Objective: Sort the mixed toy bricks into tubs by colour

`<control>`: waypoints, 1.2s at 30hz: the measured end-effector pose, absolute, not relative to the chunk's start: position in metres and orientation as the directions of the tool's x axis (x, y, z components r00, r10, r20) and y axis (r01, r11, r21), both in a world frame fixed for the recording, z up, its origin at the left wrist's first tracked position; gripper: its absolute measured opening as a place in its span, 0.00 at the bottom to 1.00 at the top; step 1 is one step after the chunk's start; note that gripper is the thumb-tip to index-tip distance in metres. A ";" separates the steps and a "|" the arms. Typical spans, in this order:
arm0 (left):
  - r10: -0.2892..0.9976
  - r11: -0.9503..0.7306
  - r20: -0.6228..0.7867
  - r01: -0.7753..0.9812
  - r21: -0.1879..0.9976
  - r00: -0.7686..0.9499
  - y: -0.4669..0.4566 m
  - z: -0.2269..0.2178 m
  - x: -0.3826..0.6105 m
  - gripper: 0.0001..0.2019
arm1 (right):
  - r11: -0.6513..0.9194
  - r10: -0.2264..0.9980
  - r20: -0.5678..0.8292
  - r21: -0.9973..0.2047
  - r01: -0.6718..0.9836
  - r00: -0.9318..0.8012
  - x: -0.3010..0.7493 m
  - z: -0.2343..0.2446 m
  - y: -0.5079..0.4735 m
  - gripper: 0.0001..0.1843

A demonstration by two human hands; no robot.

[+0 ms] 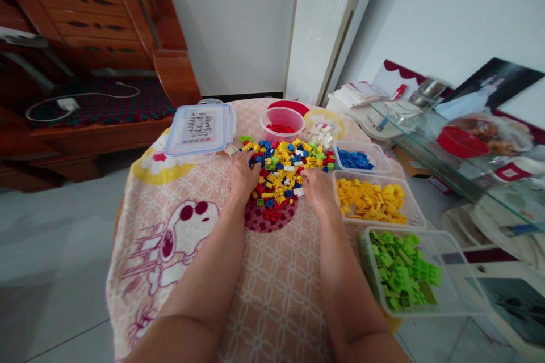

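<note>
A heap of small mixed bricks (284, 167) in red, yellow, blue, green and white lies in the middle of the cloth-covered table (272, 289). My left hand (242, 176) rests palm down on the heap's left edge, fingers curled into the bricks. On the heap's right edge my right hand (317, 188) also lies palm down, its fingertips bent in among the pieces. Whether either hand holds a brick is hidden under the fingers.
Clear tubs line the right side: green bricks (400, 272), yellow bricks (374, 199), blue bricks (355, 159). Behind the heap stand a round tub of red bricks (281, 123), white bricks (321, 131) and a lidded box (200, 130). A glass shelf (460, 164) juts at the right.
</note>
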State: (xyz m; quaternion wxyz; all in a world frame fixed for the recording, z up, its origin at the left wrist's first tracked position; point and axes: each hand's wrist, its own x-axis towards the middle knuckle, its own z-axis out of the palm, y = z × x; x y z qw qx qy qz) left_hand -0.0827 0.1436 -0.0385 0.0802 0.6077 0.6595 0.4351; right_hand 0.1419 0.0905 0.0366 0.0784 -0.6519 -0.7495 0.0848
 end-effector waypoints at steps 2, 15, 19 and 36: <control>0.873 -0.115 0.422 0.735 0.669 -0.247 0.143 -0.038 -0.083 0.18 | 0.135 0.990 -0.003 -0.205 0.969 -0.139 0.143 0.038 0.090 0.22; 0.860 -0.137 0.448 0.734 0.665 -0.245 0.144 -0.039 -0.083 0.18 | 0.044 0.995 -0.084 -0.147 0.988 -0.057 0.141 0.046 0.087 0.11; 0.865 -0.131 0.439 0.735 0.665 -0.242 0.144 -0.039 -0.083 0.18 | 0.042 0.996 -0.066 -0.173 0.984 -0.054 0.141 0.046 0.088 0.11; 0.859 -0.133 0.452 0.750 0.648 -0.239 0.146 -0.044 -0.083 0.19 | -0.189 0.967 0.113 -0.276 0.942 0.227 0.171 0.075 0.087 0.15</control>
